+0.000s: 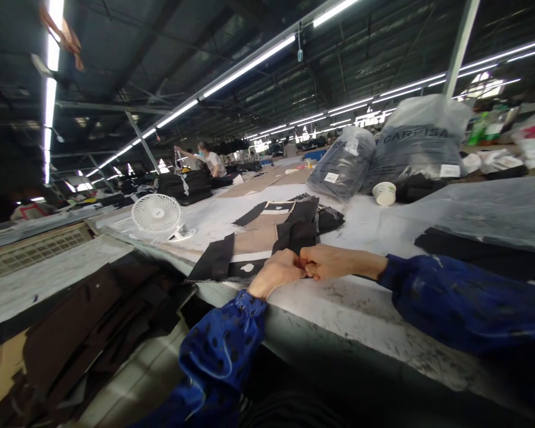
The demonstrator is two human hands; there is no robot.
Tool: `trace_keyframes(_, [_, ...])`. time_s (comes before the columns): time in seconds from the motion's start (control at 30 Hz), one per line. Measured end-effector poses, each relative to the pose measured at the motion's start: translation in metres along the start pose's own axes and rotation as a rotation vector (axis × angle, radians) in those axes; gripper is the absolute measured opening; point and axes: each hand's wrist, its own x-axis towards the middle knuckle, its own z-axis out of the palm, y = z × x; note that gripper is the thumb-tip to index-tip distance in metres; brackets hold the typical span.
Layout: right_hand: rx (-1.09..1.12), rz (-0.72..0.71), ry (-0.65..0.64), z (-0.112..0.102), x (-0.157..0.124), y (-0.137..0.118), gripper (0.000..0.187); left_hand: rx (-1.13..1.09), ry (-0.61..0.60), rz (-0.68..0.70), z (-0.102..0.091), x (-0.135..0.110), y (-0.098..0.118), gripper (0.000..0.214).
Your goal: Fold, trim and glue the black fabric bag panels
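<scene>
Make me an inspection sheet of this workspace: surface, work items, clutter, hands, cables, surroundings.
Surface: white table, smudged dark near its front edge.
Work items: fabric pieces, dark and beige, overlapping.
Clutter: white fan, paper cup, plastic bags.
Hands: left hand and right hand meet at the fingertips; anything pinched can't be made out.
Cables: cord hanging overhead.
Surroundings: tube lights; a co-worker in the background.

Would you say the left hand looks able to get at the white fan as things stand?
Probably yes, with some stretch: the fan stands on the same table, and only low cloth pieces seem to lie between it and the left hand.
</scene>
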Motion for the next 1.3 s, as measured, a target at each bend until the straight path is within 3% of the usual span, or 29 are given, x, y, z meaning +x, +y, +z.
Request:
trace_keyframes(0.13, [0.015, -0.010, -0.037, 0.003, 0.002, 0.009, 0.011, -0.125, -0.093, 0.022, -0.016, -0.004, -0.004, 0.014])
trace_keyframes(0.3, [0.005, -0.005, -0.042, 0.000, 0.003, 0.010, 0.009, -0.263, 0.190, 0.122, -0.038, -0.025, -0.021, 0.019])
trace_keyframes(0.37, [0.003, 0.009, -0.041, 0.000, 0.004, 0.009, 0.009, -0.187, 0.275, 0.181, -0.038, -0.036, -0.029, 0.013])
trace_keyframes(0.53, [0.037, 0.042, -0.064, -0.002, 0.004, 0.009, 0.015, 0.212, 0.268, 0.306, -0.019, -0.052, -0.034, 0.006])
trace_keyframes(0.67, [0.056, 0.054, -0.079, -0.003, 0.004, 0.009, 0.014, 0.202, 0.287, 0.200, -0.012, -0.050, -0.029, 0.007])
trace_keyframes(0.97, [-0.002, 0.114, 0.007, 0.005, 0.008, 0.006, 0.009, 0.178, 0.221, -0.055, -0.018, -0.039, -0.021, 0.018])
trace_keyframes(1.13, [-0.080, 0.138, 0.049, 0.005, 0.006, -0.003, 0.006, 0.257, 0.202, -0.093, -0.020, -0.036, -0.013, 0.012])
trace_keyframes(1.3, [-0.090, 0.139, 0.003, 0.003, 0.010, -0.010, 0.020, 0.325, 0.107, -0.108, -0.024, -0.037, -0.007, 0.019])
